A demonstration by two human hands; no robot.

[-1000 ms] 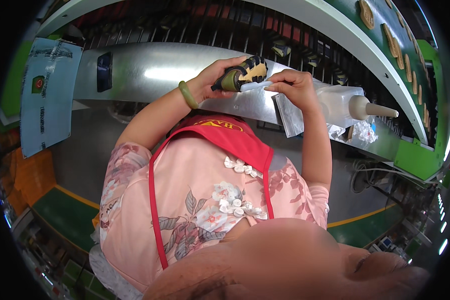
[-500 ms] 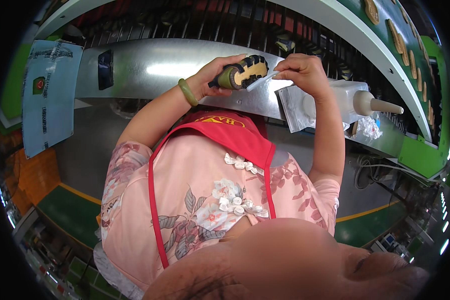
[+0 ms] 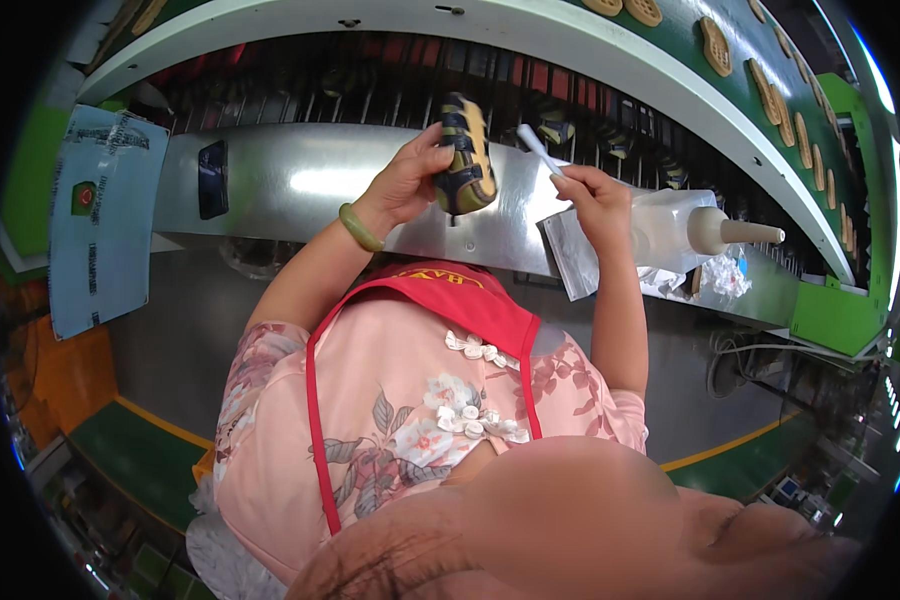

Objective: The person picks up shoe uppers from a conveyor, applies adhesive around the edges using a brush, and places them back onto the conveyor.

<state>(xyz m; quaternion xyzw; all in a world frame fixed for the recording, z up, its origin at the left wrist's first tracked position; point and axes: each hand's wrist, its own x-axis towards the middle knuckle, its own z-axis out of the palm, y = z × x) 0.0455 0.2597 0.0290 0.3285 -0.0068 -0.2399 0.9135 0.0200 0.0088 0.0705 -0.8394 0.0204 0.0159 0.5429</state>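
Note:
My left hand (image 3: 407, 183) grips a small olive and navy shoe upper (image 3: 462, 165) with a tan underside, held upright above the metal ledge and slightly blurred. Closed fingers of my right hand (image 3: 600, 207) pinch a slim white stick-like tool (image 3: 538, 149), perhaps a brush, with its free end pointing up and left. A gap separates this tool from the shoe. Beside my right wrist lies a flat silvery-white packet (image 3: 566, 262).
The shiny metal ledge (image 3: 310, 200) runs below a rod conveyor bearing several shoes (image 3: 555, 130). A translucent bottle with a long nozzle (image 3: 670, 230) lies at right, near crumpled white material (image 3: 725, 277). A dark phone-like object (image 3: 213, 180) and blue board (image 3: 105, 225) are left. Tan soles (image 3: 715, 46) ride a green belt.
The shoe has swung from lying sideways to upright, its tan underside turning to the right. My right hand has drawn away from it, and the white tool now points up and left.

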